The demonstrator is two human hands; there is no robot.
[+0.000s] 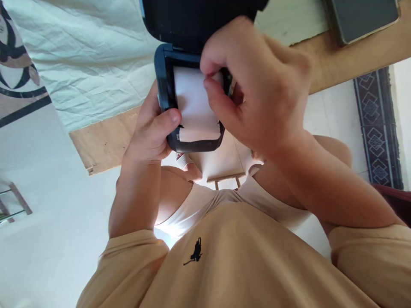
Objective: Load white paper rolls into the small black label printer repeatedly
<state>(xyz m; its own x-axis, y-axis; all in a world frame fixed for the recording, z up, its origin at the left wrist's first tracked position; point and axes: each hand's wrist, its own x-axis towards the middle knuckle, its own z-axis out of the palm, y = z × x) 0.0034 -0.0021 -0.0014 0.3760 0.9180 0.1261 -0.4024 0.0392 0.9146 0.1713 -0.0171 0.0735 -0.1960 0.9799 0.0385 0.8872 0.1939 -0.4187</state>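
Observation:
A small black portable receipt printer (pixel 163 92) is held up above my lap, its dark lid (pixel 192 21) swung open at the far side. Inside its bay sits a white paper roll (pixel 195 100), with a ragged loose end over the near edge. My left hand (pixel 154 124) grips the printer's left side, thumb on the rim beside the paper. With thumb and index finger closed together, my right hand (pixel 253 85) pinches at the upper right of the roll. Its other fingers curl by the printer's right side and are partly hidden.
Beyond the printer lies a pale green cloth (pixel 96 55) over a wooden board (pixel 105 141). A dark flat device (pixel 366 19) rests on the board at the upper right. A patterned dark border (pixel 377 128) runs along the floor, and a small wooden rack (pixel 16 201) stands left.

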